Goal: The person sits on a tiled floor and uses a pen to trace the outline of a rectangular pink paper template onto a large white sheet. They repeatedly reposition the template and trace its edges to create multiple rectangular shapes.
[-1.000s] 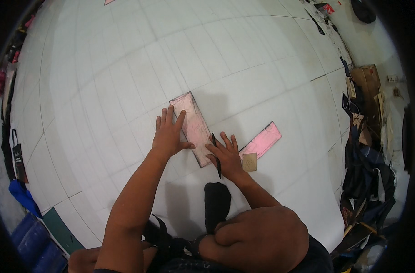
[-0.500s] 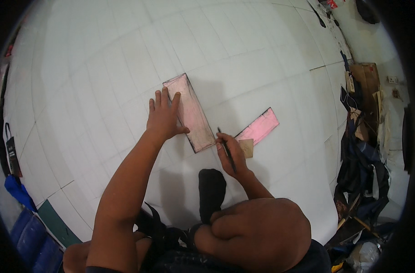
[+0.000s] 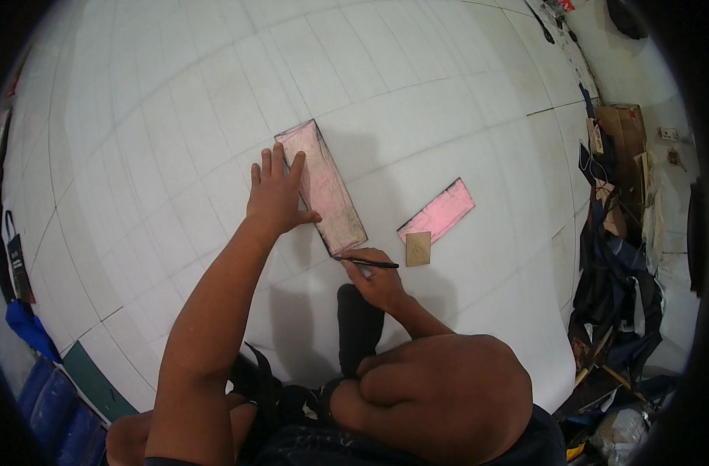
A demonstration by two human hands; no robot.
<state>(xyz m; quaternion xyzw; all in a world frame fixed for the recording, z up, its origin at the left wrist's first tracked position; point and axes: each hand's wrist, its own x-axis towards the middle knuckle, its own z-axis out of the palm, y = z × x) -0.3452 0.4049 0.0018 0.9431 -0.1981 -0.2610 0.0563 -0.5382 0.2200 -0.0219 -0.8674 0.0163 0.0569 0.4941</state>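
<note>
A long pale-pink rectangular template (image 3: 329, 190) with dark, smudged edges lies at a slant on a large white sheet (image 3: 199, 140). My left hand (image 3: 274, 198) rests on its left side, fingers spread and pressing it flat. In my right hand (image 3: 380, 286) is a slim black pen (image 3: 378, 264), its tip at the template's near-left corner. To the right lies a smaller bright-pink strip (image 3: 441, 208). A small tan square piece (image 3: 418, 250) overlaps the near end of that strip.
Faint ruled lines cross the white sheet. My sock-covered foot (image 3: 358, 330) stands on it near my right hand. Cloth and bags (image 3: 611, 311) are heaped along the right edge, beside a brown cardboard piece (image 3: 625, 147). A blue item (image 3: 30, 326) lies at the left edge.
My right hand has moved left and nearer to me with the pen, from the template's near-right corner to its near-left one. The tan square now shows fully. My left hand stays put.
</note>
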